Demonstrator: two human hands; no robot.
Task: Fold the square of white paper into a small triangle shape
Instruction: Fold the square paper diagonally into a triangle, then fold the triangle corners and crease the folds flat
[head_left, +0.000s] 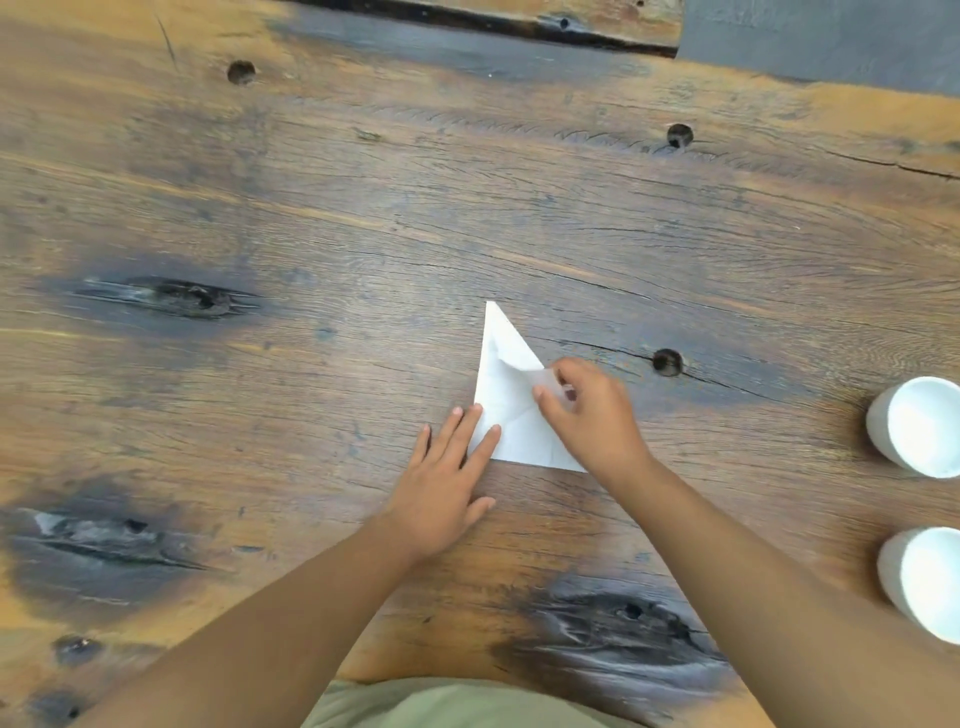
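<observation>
The white paper (506, 395) lies on the wooden table (311, 218) folded into a triangle, its sharp tip pointing away from me. My left hand (447, 478) lies flat, fingers spread, with two fingertips pressing the paper's lower left corner. My right hand (592, 410) pinches a raised flap at the paper's right edge between thumb and fingers and covers part of that edge.
Two white cups (917, 426) (924, 587) stand at the right edge of the table. The tabletop has dark knots and small holes (667, 362). A grey floor (831, 36) shows past the far right edge.
</observation>
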